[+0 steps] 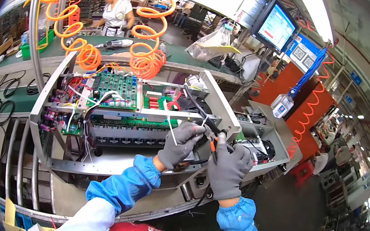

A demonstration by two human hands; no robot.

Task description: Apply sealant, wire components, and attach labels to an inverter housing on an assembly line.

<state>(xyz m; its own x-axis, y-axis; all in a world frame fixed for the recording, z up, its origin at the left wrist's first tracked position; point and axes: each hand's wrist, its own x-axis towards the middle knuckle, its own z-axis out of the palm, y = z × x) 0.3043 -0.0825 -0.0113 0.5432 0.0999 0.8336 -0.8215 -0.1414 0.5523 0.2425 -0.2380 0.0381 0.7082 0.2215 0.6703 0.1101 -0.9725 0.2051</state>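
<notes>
Both my hands wear grey gloves and meet at the right end of an open metal chassis. With bent fingers, my left hand is closed at a thick black cable; its fingertips are partly hidden. A thin white cable tie stands out in front of that glove. My right hand is wrapped round pliers with orange-and-black handles, thumb up. The jaws of the pliers are close to the cable and the left fingertips; I cannot tell what they touch. Green circuit boards fill the chassis's left and middle.
A second chassis stands right of mine on the roller line. Coiled orange air hoses hang over the far side. Behind are a green bench, a power screwdriver, a monitor and another person.
</notes>
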